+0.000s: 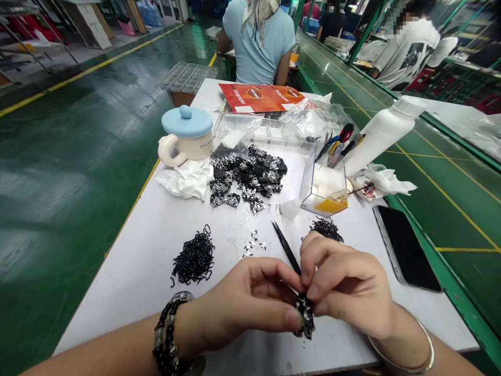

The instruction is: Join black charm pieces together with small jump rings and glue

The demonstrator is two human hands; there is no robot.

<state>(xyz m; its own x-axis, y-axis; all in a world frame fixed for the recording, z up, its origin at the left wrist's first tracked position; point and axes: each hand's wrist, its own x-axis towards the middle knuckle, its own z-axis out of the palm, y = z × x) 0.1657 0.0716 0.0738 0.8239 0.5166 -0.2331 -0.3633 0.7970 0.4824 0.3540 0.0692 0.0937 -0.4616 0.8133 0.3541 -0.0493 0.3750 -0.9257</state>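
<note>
Between my two hands, near the table's front edge, is a small black and silver part (304, 316). My left hand (250, 300) is closed, pinching the part between thumb and fingers from the left. From the right, the fingertips of my right hand (348, 287) are pressed together at the part's upper end; whether they hold a smaller piece there is hidden. Black tweezers (285, 244) lie just beyond my hands. Small silver pieces (252, 243) are scattered left of the tweezers. A heap of small black curved pieces (194, 257) sits farther left, and another dark heap (327, 228) lies behind my right hand.
Several similar black and silver parts (254, 172) are piled mid-table. Around them stand a lidded mug (191, 136), crumpled tissue (188, 180), a clear tool box (324, 188) and a white bottle (385, 133). A phone (407, 248) lies right. A person (260, 42) sits ahead.
</note>
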